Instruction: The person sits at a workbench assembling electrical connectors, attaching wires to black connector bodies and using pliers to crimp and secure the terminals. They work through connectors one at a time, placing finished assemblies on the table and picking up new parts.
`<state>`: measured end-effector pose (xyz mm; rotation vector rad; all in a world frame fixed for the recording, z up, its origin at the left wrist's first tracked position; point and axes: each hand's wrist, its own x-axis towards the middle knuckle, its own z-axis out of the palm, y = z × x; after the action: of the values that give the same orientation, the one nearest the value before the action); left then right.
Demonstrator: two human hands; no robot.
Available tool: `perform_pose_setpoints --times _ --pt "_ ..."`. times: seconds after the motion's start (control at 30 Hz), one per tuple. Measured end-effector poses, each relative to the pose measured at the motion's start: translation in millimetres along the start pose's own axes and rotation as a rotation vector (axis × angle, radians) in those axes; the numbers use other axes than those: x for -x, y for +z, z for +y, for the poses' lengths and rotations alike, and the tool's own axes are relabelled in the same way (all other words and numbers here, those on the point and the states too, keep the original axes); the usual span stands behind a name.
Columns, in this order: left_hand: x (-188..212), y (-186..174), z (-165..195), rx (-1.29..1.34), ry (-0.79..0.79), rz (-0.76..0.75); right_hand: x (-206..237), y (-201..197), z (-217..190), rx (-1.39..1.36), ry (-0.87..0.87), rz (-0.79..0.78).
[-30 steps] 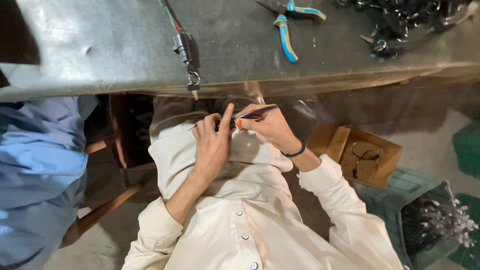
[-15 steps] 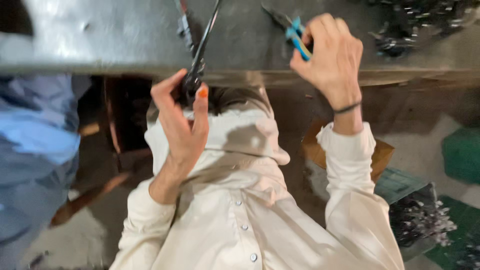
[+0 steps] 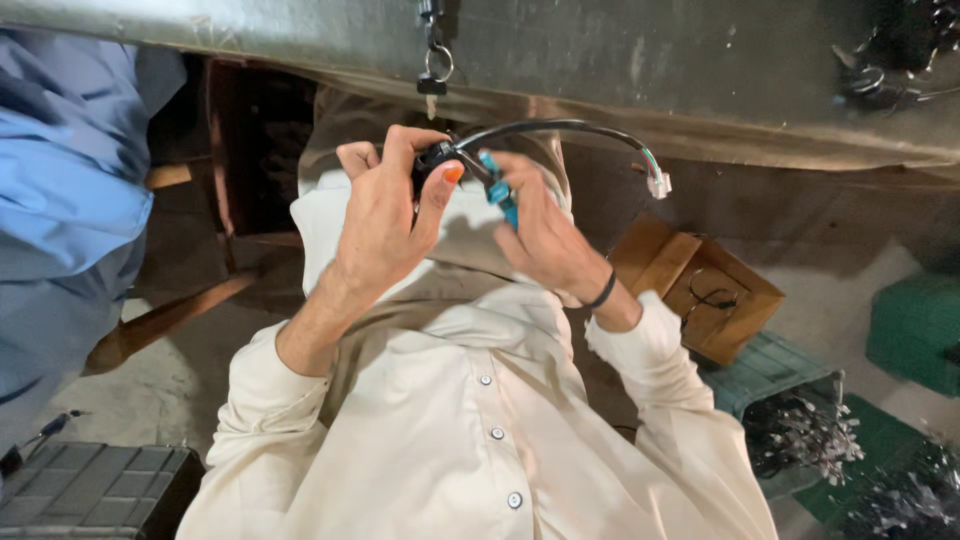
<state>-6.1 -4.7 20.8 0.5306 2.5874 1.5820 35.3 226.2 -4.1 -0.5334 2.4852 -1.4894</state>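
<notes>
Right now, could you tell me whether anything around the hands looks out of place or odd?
Nothing looks damaged or spilled. One oddity: a small key on a ring dangles over the metal workbench edge, just above the left hand gripping a black cabled part.

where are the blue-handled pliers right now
In the head view, the blue-handled pliers are in the right hand, just below the workbench edge, against the black cable part held by the left hand.
</notes>
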Motion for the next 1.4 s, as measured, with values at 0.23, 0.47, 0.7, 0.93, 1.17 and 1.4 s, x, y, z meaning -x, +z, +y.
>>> perform_pose_setpoints --times 0.23,0.47,0.7,0.93,1.17,1.4 --pt "15 8 9 0.156 0.031 0.016 -27 -25 -3 0.467 -0.177 0.185" --pt "10 1 1 0.104 0.05 0.102 -42 -38 -42 0.293 -0.099 -0.023" --pt "5 5 0 -0.213 0.123 0.276 -40 -28 -60 0.385 0.086 -0.058" --pt "7 8 -3 -0.32 0.15 0.31 -33 -15 -60 0.312 0.325 -0.038" --pt "10 15 -9 -0.355 0.214 0.302 -23 -7 -51 0.312 0.263 0.025" --pt "12 13 -12 -0.406 0.254 0.315 -17 -3 -50 0.378 0.11 0.074"
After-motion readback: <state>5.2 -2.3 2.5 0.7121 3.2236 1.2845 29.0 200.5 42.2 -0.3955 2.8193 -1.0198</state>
